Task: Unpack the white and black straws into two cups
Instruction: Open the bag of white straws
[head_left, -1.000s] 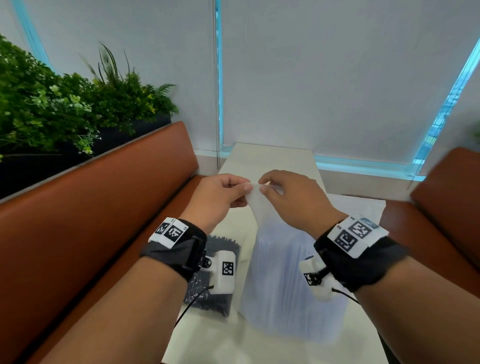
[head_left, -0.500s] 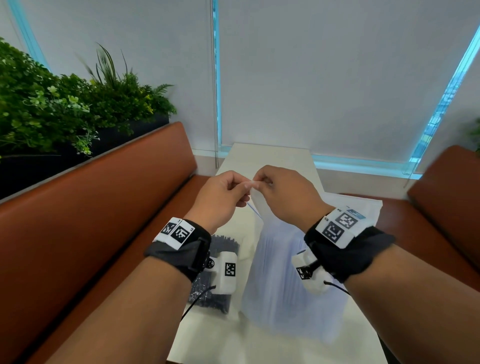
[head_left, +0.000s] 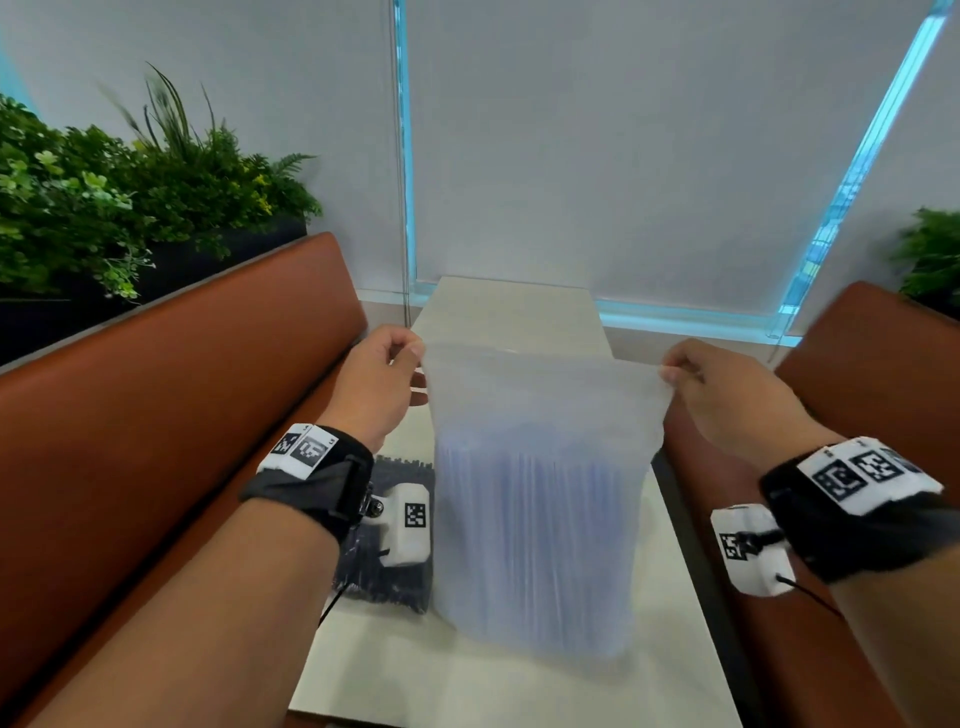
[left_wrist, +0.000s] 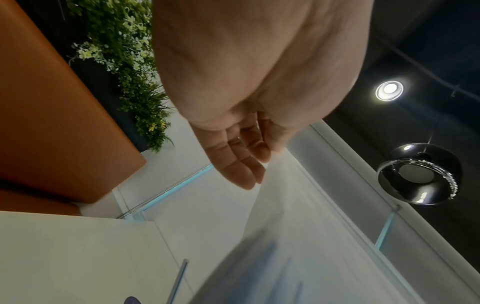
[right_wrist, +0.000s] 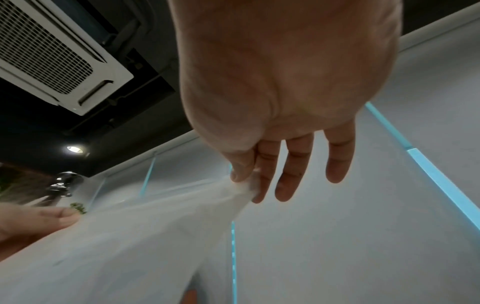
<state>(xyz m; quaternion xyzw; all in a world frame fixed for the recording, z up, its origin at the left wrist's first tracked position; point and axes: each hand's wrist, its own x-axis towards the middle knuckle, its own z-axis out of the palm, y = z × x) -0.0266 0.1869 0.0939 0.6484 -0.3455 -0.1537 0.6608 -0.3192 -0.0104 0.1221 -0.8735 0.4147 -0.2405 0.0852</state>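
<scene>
Straw bag (head_left: 535, 519) upright, top corners pinched between both hands' fingers (right_wrist: 244, 168)

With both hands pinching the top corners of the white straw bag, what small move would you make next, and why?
Probably free the right hand to reach inside: it and the left hand hold the white straw bag stretched wide and upright on the table.

white straws (head_left: 535, 525) blurred thru bag, black pack (head_left: 387, 582) partly hidden
</scene>
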